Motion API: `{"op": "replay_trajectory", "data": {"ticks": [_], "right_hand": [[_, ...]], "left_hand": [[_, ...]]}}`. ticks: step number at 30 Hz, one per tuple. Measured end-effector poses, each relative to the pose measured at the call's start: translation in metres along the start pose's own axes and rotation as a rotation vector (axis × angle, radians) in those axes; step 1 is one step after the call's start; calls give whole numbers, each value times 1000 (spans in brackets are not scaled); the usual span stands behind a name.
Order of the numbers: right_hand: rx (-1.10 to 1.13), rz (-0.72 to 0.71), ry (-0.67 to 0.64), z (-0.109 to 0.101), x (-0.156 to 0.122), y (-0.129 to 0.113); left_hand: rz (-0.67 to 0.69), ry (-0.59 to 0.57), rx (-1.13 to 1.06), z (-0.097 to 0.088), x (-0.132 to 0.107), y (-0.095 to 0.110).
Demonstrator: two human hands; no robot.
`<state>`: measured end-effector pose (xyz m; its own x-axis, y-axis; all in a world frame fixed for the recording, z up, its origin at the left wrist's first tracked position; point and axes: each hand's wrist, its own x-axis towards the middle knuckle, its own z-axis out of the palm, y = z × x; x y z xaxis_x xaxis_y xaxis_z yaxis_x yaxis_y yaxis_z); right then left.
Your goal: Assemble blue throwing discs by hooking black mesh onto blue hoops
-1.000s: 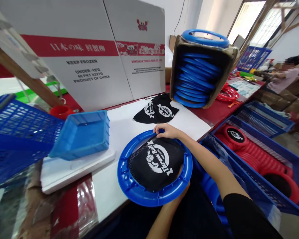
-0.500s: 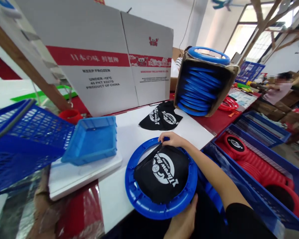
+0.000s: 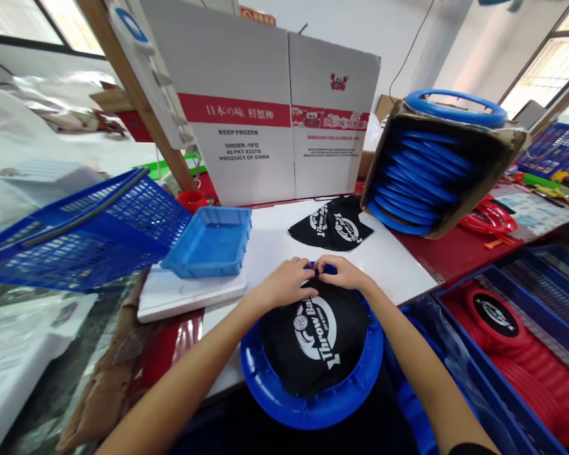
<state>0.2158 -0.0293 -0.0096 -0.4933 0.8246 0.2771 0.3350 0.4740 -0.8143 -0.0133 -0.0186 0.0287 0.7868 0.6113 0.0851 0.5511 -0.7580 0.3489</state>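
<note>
A blue plastic ring (image 3: pixel 308 414) lies at the table's near edge, tilted toward me. Black printed mesh fabric (image 3: pixel 284 354) with white "Throw Ball" lettering is spread across its opening. At the far rim, my left hand (image 3: pixel 289 283) has its fingers curled down over the fabric's edge. Right beside it, my right hand (image 3: pixel 341 273) pinches the same edge against the rim, thumb and fingertips together. The exact spot under the fingertips is partly hidden. Beyond the hands lie more black fabric pieces (image 3: pixel 329 237) with the same print.
A light-blue tray (image 3: pixel 208 268) stands on a white foam slab at left, near a blue basket (image 3: pixel 99 234). Behind is a white carton (image 3: pixel 246 177). An open box of blue rings (image 3: pixel 412 183) stands at back right; a crate of red rings (image 3: pixel 516 360) is lower right.
My left hand has moved from under the ring's near side up to the far rim, beside the right hand. The fabric now covers the far-left gap. The view has turned left.
</note>
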Motion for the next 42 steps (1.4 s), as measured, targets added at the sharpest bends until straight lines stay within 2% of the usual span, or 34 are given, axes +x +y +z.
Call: {"op": "replay_trajectory", "data": {"ticks": [2, 5, 8, 13, 16, 20, 27, 34, 42], "right_hand": [[-9, 13, 6, 1, 0, 0], [-18, 29, 5, 1, 0, -1], [-51, 18, 33, 3, -1, -1], [-143, -26, 87, 6, -2, 2], [-145, -12, 81, 5, 0, 4], [-93, 35, 76, 4, 5, 7], [-36, 34, -12, 8, 8, 0], [-23, 51, -78, 7, 8, -3], [-54, 35, -72, 11, 12, -3]], "left_hand": [[36, 71, -104, 15, 5, -11], [-22, 220, -318, 28, 0, -17], [-119, 270, -439, 30, -3, -19], [-219, 296, -457, 27, -2, -23], [-169, 277, -432, 27, -3, -22], [-118, 182, -334, 26, -5, -15], [-232, 123, -200, 22, -12, -5], [-334, 122, -210, 21, -13, 0], [-370, 47, -121, 17, -9, 4]]}}
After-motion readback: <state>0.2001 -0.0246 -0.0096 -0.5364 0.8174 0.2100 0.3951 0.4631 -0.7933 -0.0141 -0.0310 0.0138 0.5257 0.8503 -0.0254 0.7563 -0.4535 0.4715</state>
